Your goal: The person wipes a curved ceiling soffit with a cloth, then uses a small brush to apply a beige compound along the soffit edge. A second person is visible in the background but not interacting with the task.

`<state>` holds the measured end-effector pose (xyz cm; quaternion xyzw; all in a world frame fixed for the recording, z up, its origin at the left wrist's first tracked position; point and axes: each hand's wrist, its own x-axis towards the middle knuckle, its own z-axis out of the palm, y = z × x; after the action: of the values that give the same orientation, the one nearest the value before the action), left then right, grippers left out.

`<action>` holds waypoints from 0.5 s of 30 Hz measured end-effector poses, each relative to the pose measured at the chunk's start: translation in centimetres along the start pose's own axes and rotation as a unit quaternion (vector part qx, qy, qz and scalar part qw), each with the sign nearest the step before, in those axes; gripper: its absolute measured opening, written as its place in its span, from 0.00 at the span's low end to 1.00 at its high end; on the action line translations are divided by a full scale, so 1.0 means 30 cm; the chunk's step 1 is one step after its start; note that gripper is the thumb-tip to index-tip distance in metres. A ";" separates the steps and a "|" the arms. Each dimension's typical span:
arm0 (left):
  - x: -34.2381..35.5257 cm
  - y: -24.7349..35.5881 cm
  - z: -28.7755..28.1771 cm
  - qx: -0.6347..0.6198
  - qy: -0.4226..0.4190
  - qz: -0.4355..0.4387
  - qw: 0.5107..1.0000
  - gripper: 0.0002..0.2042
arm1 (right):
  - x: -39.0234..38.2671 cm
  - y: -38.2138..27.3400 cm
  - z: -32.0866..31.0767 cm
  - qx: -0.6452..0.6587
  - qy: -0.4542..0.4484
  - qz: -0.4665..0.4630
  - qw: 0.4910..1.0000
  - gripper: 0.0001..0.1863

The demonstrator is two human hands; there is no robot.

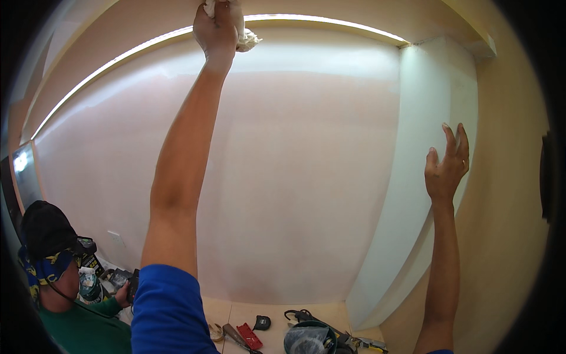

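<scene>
Head view: clutches a crumpled pale cloth (249,41) in left hand (216,29) at 11 o'clock; spreads right hand (447,171) loosely at 3 o'clock, before a white column (425,112).

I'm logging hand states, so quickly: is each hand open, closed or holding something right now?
Left hand: closed, holding a crumpled off-white cloth.
Right hand: open, fingers loosely bent, nothing visible in it.

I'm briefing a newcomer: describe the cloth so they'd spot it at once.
Find the glowing light strip curving along the picture's top. Follow it to the raised left hand. The cloth bunched in it is the only crumpled, off-white thing there.
</scene>
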<state>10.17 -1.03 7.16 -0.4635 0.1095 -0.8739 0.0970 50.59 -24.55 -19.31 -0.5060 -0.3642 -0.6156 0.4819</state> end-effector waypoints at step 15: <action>-0.028 -0.029 -0.021 0.087 0.005 -0.045 0.995 0.16 | -0.004 -0.011 -0.007 0.016 -0.013 0.014 1.000 0.34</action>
<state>10.06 0.10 6.41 -0.4534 0.0130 -0.8859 0.0970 50.22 -24.62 -19.47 -0.5113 -0.3729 -0.5963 0.4939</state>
